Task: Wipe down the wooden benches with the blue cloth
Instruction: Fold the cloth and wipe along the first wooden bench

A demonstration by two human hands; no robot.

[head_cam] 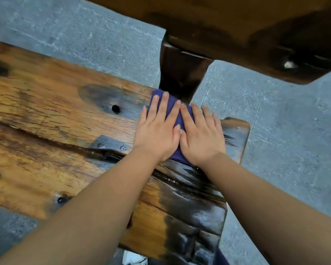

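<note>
Forearms: both reach forward from the bottom edge and converge over the right end of the wooden bench [52,115], probably so body weight can go down through the palms.

Near plank: the strip of bench closest to the person is dark and glossy toward the right end; I judge it wet from wiping, though it may partly be old staining.

Left hand [159,129]: laid flat and open, fingers spread and straight, palm pressing on the left part of the blue cloth [175,115]. It grips nothing; it only bears down.

Right hand [201,134]: likewise flat and open, fingers fanned, pressing the right part of the cloth. Its thumb lies against the left thumb, so the pair acts as one broad pad.

Cloth position: bunched beneath both hands near the far right corner of the bench, its far edge showing past the fingertips, its near edge peeking out between the wrists. Flat pressure suits scrubbing better than a pinch would.

Bench surface: to the left the wood is lighter orange with a long crack, knots and a small hole [115,108]; it looks drier, so I judge it is not yet wiped.

Beyond: a dark leg [182,73] and a second wooden piece [237,25] stand past the cloth over the grey concrete floor [285,131].
</note>
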